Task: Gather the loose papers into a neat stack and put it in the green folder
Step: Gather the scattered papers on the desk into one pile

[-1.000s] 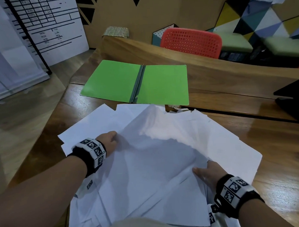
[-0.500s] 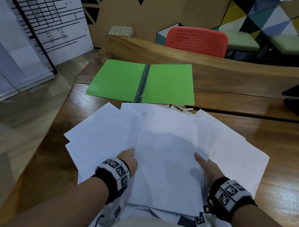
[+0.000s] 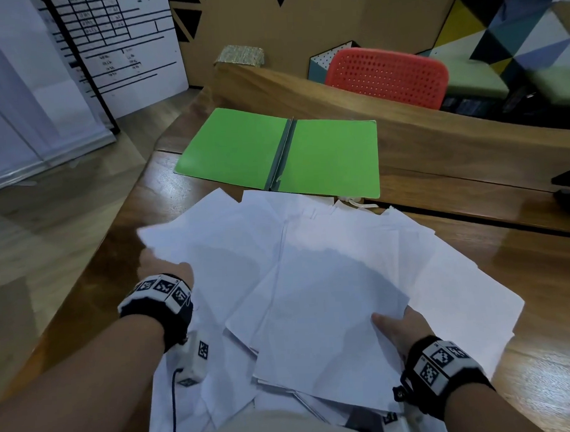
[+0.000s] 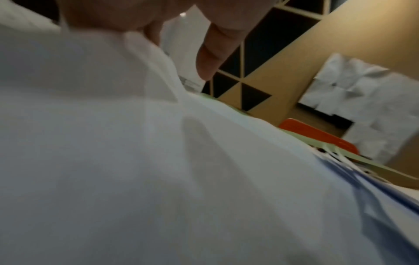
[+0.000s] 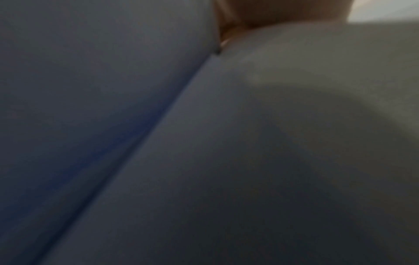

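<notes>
The loose papers [image 3: 312, 280] lie fanned in a messy white heap on the wooden table [image 3: 524, 270], spreading from the near edge by the person's body toward the green folder [image 3: 274, 154], with corners pointing out at many angles. The topmost sheets run with their long axis from the near edge away toward the folder, tilted a little to the right. The folder lies open and flat just beyond the heap, its dark spine running away from the person and leaning slightly right, its two green leaves spread left and right; the far corners of the papers nearly reach its near edge. The left hand [image 3: 165, 270] is at the heap's left side with fingers tucked under a lifted sheet; the left wrist view shows a thumb [image 4: 215, 59] above the paper, so it seems to hold that sheet. The right hand [image 3: 399, 328] is at the top sheets' right edge, its fingers hidden beneath them; whether it grips cannot be told. A red chair [image 3: 385, 77] stands behind the table.
</notes>
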Available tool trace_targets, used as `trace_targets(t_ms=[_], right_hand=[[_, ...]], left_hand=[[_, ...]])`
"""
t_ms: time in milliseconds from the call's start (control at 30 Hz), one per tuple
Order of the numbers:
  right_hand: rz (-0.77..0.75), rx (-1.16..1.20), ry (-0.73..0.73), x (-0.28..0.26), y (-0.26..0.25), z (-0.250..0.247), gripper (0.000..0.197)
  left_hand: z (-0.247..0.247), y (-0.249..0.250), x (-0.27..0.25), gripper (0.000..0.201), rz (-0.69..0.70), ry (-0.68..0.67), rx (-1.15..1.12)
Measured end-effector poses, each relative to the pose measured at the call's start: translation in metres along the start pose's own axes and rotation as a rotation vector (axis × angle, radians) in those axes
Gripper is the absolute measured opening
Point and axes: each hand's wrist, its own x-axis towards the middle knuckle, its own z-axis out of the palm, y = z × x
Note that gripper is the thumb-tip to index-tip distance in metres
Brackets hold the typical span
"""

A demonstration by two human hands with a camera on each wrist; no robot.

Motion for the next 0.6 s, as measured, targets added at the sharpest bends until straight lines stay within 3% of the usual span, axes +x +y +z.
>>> trace_targets(t_ms=[33,100,167,300,367,600], right_hand=[[-0.003,0.002,-0.001,0.0,0.0,-0.001,0.033],[0.0,0.005,-0.004,0.002,0.002,-0.002,0.031],[0.009,0.013,-0.008,0.003,0.004,-0.002,0.031],[0.016,0.037,-0.007,0.006,0.007,-0.001,0.035],[0.013,0.046,-0.007,0.008,0.008,-0.001,0.034],[-0.029,0.029,-0.015,0.006,0.003,-0.003,0.03]], left_hand=[[0.001,0.004,-0.003,0.063,0.031,0.045,-0.153],[0.003,0.01,-0.01,0.064,0.113,-0.005,-0.266],[0.004,0.013,-0.006,0.062,0.104,-0.046,-0.253],[-0.002,0.017,0.007,0.045,0.008,-0.157,-0.011],[-0.006,0.022,0.006,0.039,0.022,-0.166,-0.045],[-0.035,0.07,-0.02,0.036,0.302,-0.038,-0.25]])
